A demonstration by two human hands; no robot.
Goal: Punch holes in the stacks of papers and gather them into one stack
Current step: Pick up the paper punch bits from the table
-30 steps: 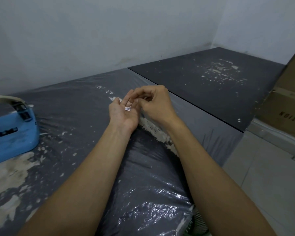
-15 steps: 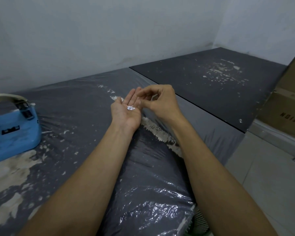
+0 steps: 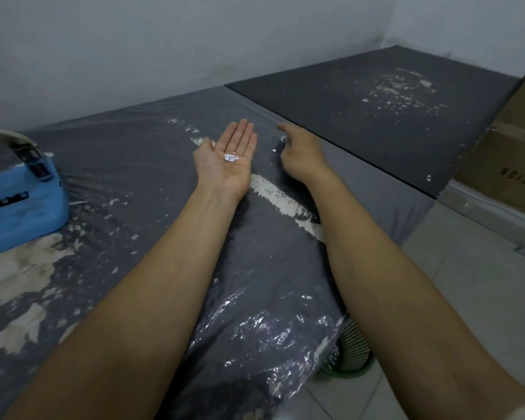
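Observation:
My left hand (image 3: 231, 160) lies palm up over the dark plastic-covered surface (image 3: 140, 165), fingers straight, with several tiny white paper bits (image 3: 231, 158) on the palm. My right hand (image 3: 300, 156) is to its right, back towards me, with the index finger stretched forward. Its other fingers bend loosely down over two small white scraps (image 3: 278, 145) on the surface and grip nothing that I can see. A blue hole punch (image 3: 19, 198) with a pale handle stands at the far left. No stack of papers is in view.
White flakes and smears cover the plastic sheet. A second dark slab (image 3: 376, 95) adjoins at the back right. Cardboard boxes (image 3: 515, 153) stand at the right, on the tiled floor (image 3: 467, 298). A green mesh basket (image 3: 350, 353) shows under my right forearm.
My right hand has left the left palm and moved right and forward, down to the surface. My left hand has flattened, fingers now straight, still carrying the paper bits.

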